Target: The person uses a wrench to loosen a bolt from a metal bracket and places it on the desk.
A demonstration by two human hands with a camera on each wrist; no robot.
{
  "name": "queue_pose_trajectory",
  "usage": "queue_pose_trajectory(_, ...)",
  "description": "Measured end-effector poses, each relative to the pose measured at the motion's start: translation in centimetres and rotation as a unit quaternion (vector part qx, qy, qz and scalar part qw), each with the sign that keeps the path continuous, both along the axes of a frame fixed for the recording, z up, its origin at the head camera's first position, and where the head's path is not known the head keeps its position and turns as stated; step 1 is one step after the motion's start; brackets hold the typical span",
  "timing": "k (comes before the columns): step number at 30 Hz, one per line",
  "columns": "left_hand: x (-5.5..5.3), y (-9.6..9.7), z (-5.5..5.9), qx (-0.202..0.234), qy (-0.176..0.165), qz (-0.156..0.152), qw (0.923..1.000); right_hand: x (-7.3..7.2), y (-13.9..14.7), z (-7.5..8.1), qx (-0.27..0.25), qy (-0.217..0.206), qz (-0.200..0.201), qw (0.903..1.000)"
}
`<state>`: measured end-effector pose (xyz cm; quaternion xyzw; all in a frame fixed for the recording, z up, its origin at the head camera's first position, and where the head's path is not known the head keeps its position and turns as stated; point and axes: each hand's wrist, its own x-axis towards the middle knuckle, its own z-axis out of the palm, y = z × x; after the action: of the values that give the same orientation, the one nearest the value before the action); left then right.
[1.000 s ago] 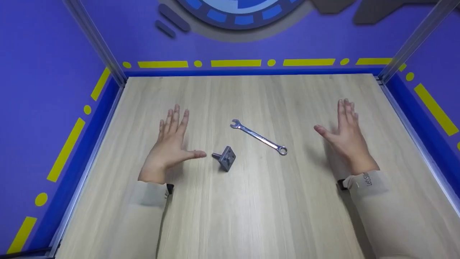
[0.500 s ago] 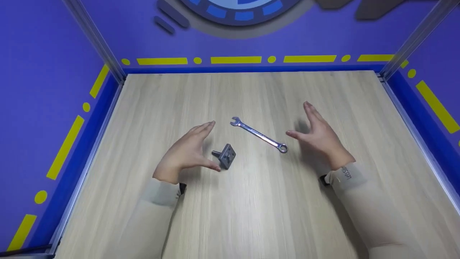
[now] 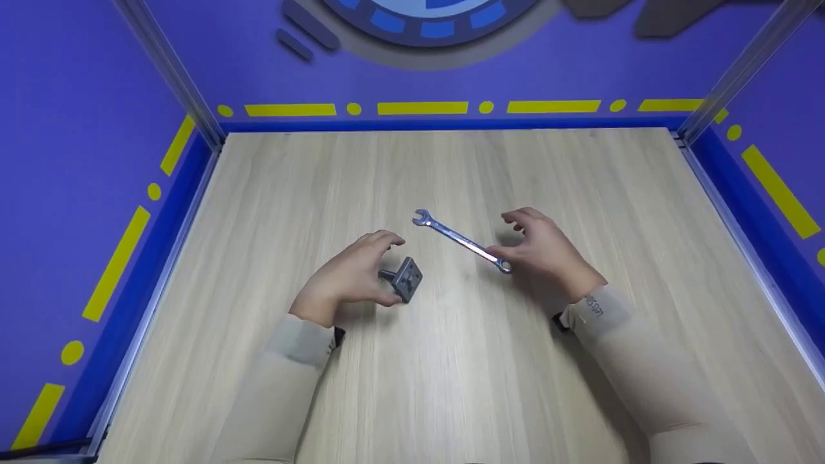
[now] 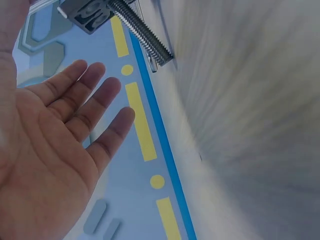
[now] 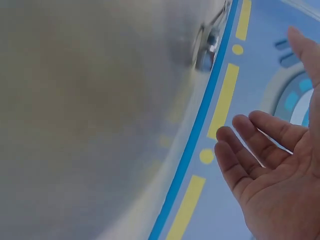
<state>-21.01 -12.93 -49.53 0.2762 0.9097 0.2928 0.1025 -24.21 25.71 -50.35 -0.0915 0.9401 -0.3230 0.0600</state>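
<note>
A dark square metal plate with a threaded stud stands tilted on the table left of centre. My left hand is around its stud side, thumb near the plate's lower edge, fingers lightly bent above. In the left wrist view the coarse-threaded stud shows beyond my spread left fingers; the palm is bare. Right of the plate lies a chrome combination wrench, its open end pointing to the back left. My right hand hovers at its ring end, thumb overlapping it in the head view, fingers loosely bent.
The light wood-grain table is enclosed by blue panels with yellow dashes at the back and both sides. Metal corner posts rise at the back left and back right.
Both hands have moved inward, the left to the plate with the stud, the right to the wrench's ring end. Their fingers have bent from nearly straight. Plate and wrench lie about where they were.
</note>
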Motion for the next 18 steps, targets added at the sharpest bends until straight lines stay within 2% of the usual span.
queue_pose_trajectory(5,-0.2,0.4,-0.3,0.007,-0.020,-0.011,0.9997,-0.5,-1.7,0.0,0.013,-0.021,0.015,0.9996)
queue_pose_trajectory(18,-0.4,1.4,-0.6,0.003,-0.046,-0.028,0.9985,-1.1,-4.3,-0.9,0.077,-0.015,0.058,0.9952)
